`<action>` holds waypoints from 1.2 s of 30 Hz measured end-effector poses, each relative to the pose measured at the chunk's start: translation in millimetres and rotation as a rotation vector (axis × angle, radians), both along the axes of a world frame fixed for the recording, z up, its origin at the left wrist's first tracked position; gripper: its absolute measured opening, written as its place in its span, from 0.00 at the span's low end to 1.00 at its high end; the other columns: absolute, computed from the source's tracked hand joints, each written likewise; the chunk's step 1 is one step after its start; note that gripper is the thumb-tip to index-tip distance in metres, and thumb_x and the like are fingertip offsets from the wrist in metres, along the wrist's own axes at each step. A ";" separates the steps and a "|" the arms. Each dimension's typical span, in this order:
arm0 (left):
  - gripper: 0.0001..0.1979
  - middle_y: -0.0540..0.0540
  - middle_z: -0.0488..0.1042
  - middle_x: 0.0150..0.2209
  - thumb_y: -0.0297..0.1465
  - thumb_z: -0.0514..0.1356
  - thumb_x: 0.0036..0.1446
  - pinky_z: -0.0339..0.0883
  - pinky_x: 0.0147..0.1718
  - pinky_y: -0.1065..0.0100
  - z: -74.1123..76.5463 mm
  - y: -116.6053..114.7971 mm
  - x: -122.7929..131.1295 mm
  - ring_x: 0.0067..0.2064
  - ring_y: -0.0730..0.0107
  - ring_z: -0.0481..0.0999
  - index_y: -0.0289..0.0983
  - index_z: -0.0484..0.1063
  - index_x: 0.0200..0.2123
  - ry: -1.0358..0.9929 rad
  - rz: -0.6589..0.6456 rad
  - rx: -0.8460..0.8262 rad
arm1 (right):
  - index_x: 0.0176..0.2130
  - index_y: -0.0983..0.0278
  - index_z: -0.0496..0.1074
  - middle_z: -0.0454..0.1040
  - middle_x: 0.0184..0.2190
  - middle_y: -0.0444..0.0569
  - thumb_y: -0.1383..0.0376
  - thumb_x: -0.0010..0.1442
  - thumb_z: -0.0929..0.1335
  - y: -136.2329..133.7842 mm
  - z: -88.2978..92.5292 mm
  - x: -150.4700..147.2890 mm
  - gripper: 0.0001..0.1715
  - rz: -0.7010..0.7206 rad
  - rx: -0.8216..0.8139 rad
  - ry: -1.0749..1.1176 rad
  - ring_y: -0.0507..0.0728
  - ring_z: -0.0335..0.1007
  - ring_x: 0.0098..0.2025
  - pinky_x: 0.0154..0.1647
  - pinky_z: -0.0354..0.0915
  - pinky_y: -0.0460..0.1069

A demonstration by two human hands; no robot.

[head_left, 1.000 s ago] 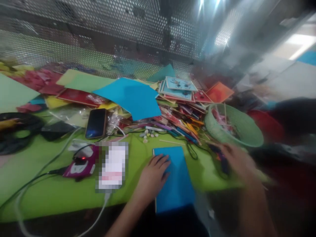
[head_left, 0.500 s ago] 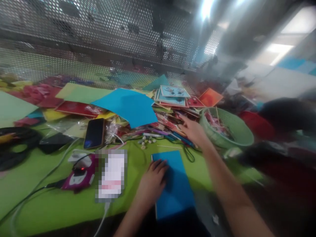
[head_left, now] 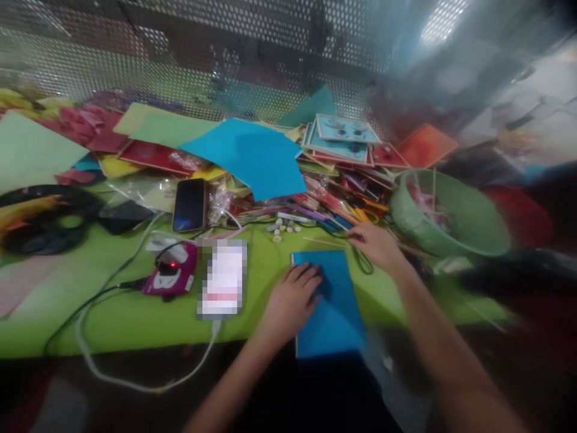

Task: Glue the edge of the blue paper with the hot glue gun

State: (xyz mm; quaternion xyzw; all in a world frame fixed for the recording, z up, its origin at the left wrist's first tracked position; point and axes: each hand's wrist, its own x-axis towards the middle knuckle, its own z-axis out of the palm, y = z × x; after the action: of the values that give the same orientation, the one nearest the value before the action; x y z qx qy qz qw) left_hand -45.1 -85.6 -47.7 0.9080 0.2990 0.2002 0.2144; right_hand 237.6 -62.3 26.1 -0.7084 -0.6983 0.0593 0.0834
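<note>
My left hand (head_left: 295, 297) lies flat with its fingers stretched on a blue rectangular board (head_left: 331, 325), which sits at the table's front edge. Farther right, my right hand (head_left: 374, 245) is at the near edge of a heap of pens and sticks, its fingertips drawn together. What they pinch, if anything, is too blurred to make out. Close to those fingertips are blue pens (head_left: 331, 222) and a looped black cord (head_left: 364, 261). Orange-handled scissors (head_left: 367, 214) rest just beyond. Small pale pebbles (head_left: 283, 227) lie between the heap and the board.
Left on the green tablecloth (head_left: 112, 328) are a purple power strip (head_left: 174, 273), a lit phone (head_left: 224, 279) on a white cable, and a dark phone (head_left: 189, 204). Blue paper (head_left: 252, 159) and stacked cards (head_left: 345, 141) cover the back. A green basket (head_left: 473, 222) stands at right.
My right hand has drawn back from the heap toward its near edge, fingers now closer together. My left hand stays on the blue board. The camera view has tilted down.
</note>
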 end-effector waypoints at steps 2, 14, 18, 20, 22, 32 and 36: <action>0.18 0.46 0.71 0.68 0.32 0.62 0.68 0.60 0.70 0.47 -0.3 -0.6 0.2 0.70 0.52 0.67 0.40 0.73 0.60 -0.002 0.003 0.003 | 0.40 0.59 0.82 0.82 0.45 0.50 0.65 0.65 0.69 4.0 -7.7 -8.4 0.09 0.025 -0.010 -0.024 0.60 0.78 0.44 0.42 0.66 0.51; 0.14 0.46 0.77 0.62 0.33 0.62 0.69 0.62 0.68 0.46 0.8 -2.4 -1.6 0.66 0.54 0.72 0.40 0.76 0.56 -0.125 0.084 0.034 | 0.38 0.63 0.78 0.81 0.39 0.51 0.67 0.67 0.68 22.2 -21.8 -27.7 0.07 0.214 -0.032 -0.244 0.57 0.75 0.39 0.36 0.58 0.50; 0.14 0.45 0.79 0.59 0.32 0.62 0.69 0.62 0.68 0.44 0.5 -2.8 -2.2 0.65 0.53 0.73 0.39 0.76 0.56 -0.140 0.206 0.035 | 0.41 0.64 0.78 0.80 0.41 0.54 0.65 0.69 0.66 20.4 -19.3 -23.3 0.10 0.235 -0.004 -0.284 0.58 0.74 0.37 0.35 0.57 0.51; 0.14 0.45 0.79 0.59 0.33 0.62 0.69 0.62 0.68 0.44 0.2 -3.1 -1.8 0.65 0.52 0.73 0.39 0.76 0.56 -0.133 0.230 0.027 | 0.42 0.64 0.78 0.80 0.41 0.53 0.64 0.71 0.64 15.2 -17.3 -20.6 0.12 0.248 0.060 -0.292 0.58 0.73 0.37 0.37 0.57 0.51; 0.14 0.45 0.79 0.59 0.34 0.63 0.69 0.62 0.68 0.44 0.0 -3.4 -1.3 0.65 0.52 0.73 0.39 0.76 0.55 -0.123 0.241 0.019 | 0.41 0.63 0.77 0.80 0.40 0.53 0.63 0.72 0.64 8.7 -15.0 -20.4 0.13 0.293 0.128 -0.300 0.58 0.73 0.36 0.38 0.58 0.52; 0.14 0.44 0.79 0.59 0.35 0.62 0.70 0.63 0.68 0.47 3.6 -4.7 -1.5 0.66 0.52 0.72 0.37 0.77 0.55 -0.096 0.242 0.002 | 0.37 0.66 0.77 0.76 0.31 0.51 0.63 0.73 0.62 -5.2 -16.0 -40.9 0.17 0.465 0.173 -0.424 0.53 0.63 0.25 0.28 0.49 0.50; 0.14 0.44 0.79 0.59 0.35 0.62 0.69 0.63 0.68 0.46 5.3 -4.7 -1.5 0.66 0.53 0.71 0.38 0.77 0.54 -0.086 0.241 -0.015 | 0.36 0.66 0.77 0.74 0.29 0.50 0.65 0.73 0.62 -5.0 -15.8 -41.4 0.17 0.486 0.170 -0.465 0.54 0.63 0.25 0.28 0.49 0.50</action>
State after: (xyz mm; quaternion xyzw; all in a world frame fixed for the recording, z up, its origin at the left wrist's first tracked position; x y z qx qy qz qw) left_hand -46.6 -90.3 -42.4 0.8546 0.3979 0.2610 0.2080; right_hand 196.2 -67.3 10.3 -0.5067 -0.8493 -0.1439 -0.0358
